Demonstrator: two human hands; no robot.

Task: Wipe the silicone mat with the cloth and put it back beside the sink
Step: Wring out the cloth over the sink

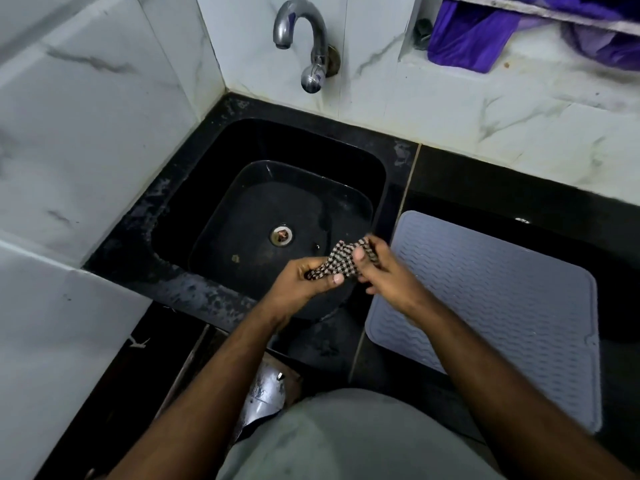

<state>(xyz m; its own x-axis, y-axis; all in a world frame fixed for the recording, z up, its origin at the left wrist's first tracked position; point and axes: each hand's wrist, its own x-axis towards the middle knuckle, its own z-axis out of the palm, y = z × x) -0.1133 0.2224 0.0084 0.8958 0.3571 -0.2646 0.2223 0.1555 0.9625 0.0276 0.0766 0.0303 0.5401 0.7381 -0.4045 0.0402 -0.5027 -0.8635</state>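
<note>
Checked cloth (341, 259) is bunched between the left hand (304, 280) and right hand (384, 271), both gripping it over the sink (207, 188), probably so drips fall inside. Grey silicone mat (495, 306) lies flat on the counter (519, 181) just beside the sink's right edge, apparently awaiting wiping.

Bare forearms without sleeves, pale grey-green garment (346, 441) over the torso

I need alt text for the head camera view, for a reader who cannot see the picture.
Over a black sink, a person's left hand and right hand both grip a checked cloth stretched between them. A grey silicone mat lies flat on the black counter right of the sink, below a chrome tap on the marble-tiled wall.
</note>
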